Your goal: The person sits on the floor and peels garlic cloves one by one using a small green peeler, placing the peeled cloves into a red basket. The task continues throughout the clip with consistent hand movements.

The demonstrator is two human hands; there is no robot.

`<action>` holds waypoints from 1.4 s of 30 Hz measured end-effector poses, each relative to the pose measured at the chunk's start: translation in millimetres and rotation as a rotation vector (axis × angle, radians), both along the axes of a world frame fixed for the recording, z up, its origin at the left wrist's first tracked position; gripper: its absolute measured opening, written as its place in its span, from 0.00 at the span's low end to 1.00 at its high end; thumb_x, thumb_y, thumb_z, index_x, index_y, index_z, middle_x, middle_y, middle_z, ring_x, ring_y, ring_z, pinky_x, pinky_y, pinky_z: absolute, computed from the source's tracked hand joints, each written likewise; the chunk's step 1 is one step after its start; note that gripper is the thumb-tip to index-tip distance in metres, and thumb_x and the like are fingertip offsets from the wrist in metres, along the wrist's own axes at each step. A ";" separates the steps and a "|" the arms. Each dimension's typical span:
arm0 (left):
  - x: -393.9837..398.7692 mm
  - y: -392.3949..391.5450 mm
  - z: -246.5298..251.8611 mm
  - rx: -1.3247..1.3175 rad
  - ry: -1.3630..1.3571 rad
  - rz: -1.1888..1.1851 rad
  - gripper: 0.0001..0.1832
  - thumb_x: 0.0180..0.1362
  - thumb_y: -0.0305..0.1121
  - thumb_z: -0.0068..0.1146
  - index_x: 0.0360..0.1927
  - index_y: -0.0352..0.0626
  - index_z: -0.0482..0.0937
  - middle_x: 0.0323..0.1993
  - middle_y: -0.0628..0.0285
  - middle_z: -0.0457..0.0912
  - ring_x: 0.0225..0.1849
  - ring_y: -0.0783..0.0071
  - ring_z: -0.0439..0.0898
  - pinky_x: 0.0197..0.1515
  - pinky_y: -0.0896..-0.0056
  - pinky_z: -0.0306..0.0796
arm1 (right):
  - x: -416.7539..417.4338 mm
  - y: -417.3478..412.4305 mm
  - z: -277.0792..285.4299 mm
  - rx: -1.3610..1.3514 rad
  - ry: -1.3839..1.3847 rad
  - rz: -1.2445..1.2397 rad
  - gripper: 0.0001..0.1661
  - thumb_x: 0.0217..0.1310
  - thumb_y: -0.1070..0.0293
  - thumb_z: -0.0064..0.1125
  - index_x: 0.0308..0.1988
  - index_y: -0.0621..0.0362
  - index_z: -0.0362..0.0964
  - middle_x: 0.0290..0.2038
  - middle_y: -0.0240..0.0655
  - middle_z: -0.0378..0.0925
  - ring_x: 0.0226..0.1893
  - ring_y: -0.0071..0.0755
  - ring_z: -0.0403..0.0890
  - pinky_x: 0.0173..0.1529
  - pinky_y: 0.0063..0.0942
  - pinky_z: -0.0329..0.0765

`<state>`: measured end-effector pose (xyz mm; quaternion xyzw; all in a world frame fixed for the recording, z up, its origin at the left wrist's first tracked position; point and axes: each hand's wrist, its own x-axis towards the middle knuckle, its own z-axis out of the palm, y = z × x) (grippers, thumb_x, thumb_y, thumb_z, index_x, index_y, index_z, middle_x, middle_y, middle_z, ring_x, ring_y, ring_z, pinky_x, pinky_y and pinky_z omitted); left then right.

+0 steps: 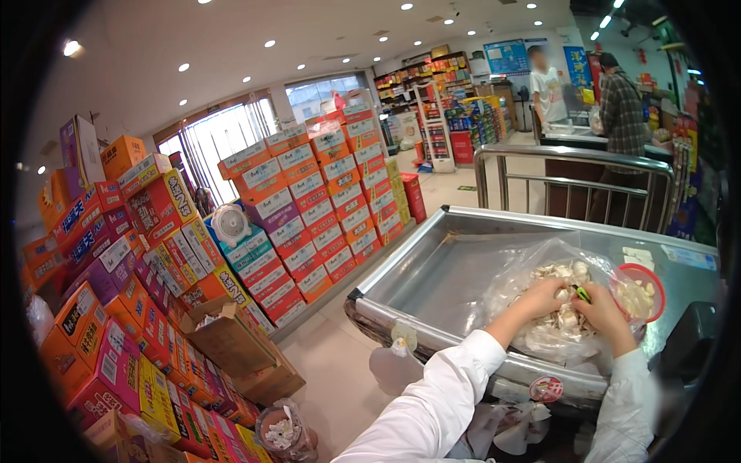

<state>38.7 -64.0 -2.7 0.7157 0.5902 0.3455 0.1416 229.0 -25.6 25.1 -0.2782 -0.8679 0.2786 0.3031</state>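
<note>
Over an open clear plastic bag (503, 283) of garlic bulbs (570, 321), my two hands meet. My left hand (544, 296) has its fingers closed on a garlic bulb (561, 295). In my right hand (599, 309) is a small green and black tool (583, 294), perhaps a knife, held against that bulb; its blade cannot be made out. Just right of the bag stands a red-rimmed container (660, 298) with peeled garlic cloves (637, 295) in it. Bag and container rest on a metal-framed counter (399, 263).
A steel railing (573, 151) stands beyond the counter. Stacked cartons (312, 197) line the left side, with a white fan (230, 224) on them. A lined waste bin (283, 431) is on the floor. Two people (547, 95) are at a far checkout counter (573, 134).
</note>
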 end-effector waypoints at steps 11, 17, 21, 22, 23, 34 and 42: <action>-0.5 -4.5 14.1 -0.152 -0.032 -0.034 0.21 0.51 0.29 0.57 0.52 0.46 0.76 0.37 0.54 0.81 0.34 0.66 0.79 0.41 0.65 0.72 | 0.5 17.4 -15.1 0.075 -0.101 -0.035 0.17 0.57 0.61 0.55 0.46 0.54 0.73 0.37 0.49 0.79 0.38 0.53 0.80 0.43 0.43 0.75; -3.8 -3.5 8.4 -0.103 0.024 0.002 0.19 0.53 0.34 0.61 0.50 0.43 0.77 0.30 0.61 0.78 0.29 0.74 0.73 0.35 0.71 0.69 | -1.2 15.2 -15.2 0.146 -0.109 -0.065 0.16 0.56 0.59 0.56 0.40 0.57 0.71 0.33 0.48 0.78 0.36 0.55 0.78 0.41 0.45 0.73; -5.5 4.7 4.1 -0.105 0.030 0.013 0.19 0.53 0.35 0.62 0.48 0.41 0.77 0.31 0.61 0.80 0.31 0.74 0.75 0.35 0.71 0.69 | -0.1 15.0 -14.6 0.152 -0.165 -0.085 0.16 0.56 0.59 0.56 0.41 0.56 0.71 0.33 0.48 0.78 0.37 0.54 0.79 0.41 0.45 0.73; -6.8 6.2 1.9 -0.088 0.018 -0.002 0.18 0.54 0.36 0.62 0.47 0.40 0.77 0.31 0.61 0.80 0.31 0.75 0.76 0.35 0.71 0.70 | 0.4 13.1 -12.1 0.157 -0.163 -0.078 0.16 0.56 0.59 0.56 0.41 0.56 0.71 0.34 0.48 0.78 0.37 0.54 0.79 0.41 0.45 0.73; -6.8 7.0 -0.2 -0.117 -0.002 -0.002 0.20 0.54 0.37 0.62 0.49 0.40 0.77 0.34 0.58 0.80 0.34 0.71 0.77 0.38 0.69 0.70 | 1.8 11.1 -10.4 0.147 -0.170 -0.077 0.16 0.56 0.58 0.56 0.41 0.56 0.71 0.34 0.48 0.79 0.37 0.54 0.79 0.41 0.45 0.73; -9.1 6.4 3.6 -0.162 -0.021 -0.019 0.21 0.52 0.37 0.62 0.49 0.40 0.77 0.40 0.52 0.81 0.39 0.62 0.79 0.44 0.65 0.71 | -1.2 9.3 -10.3 0.123 -0.170 -0.063 0.15 0.57 0.58 0.55 0.41 0.55 0.72 0.35 0.47 0.79 0.37 0.54 0.79 0.42 0.45 0.73; -3.9 2.0 6.0 -0.080 0.050 0.020 0.20 0.52 0.36 0.62 0.49 0.44 0.78 0.37 0.52 0.80 0.37 0.61 0.79 0.41 0.65 0.71 | -3.3 13.8 -9.0 0.080 -0.100 -0.007 0.15 0.57 0.61 0.56 0.41 0.59 0.73 0.36 0.48 0.78 0.38 0.54 0.78 0.42 0.44 0.73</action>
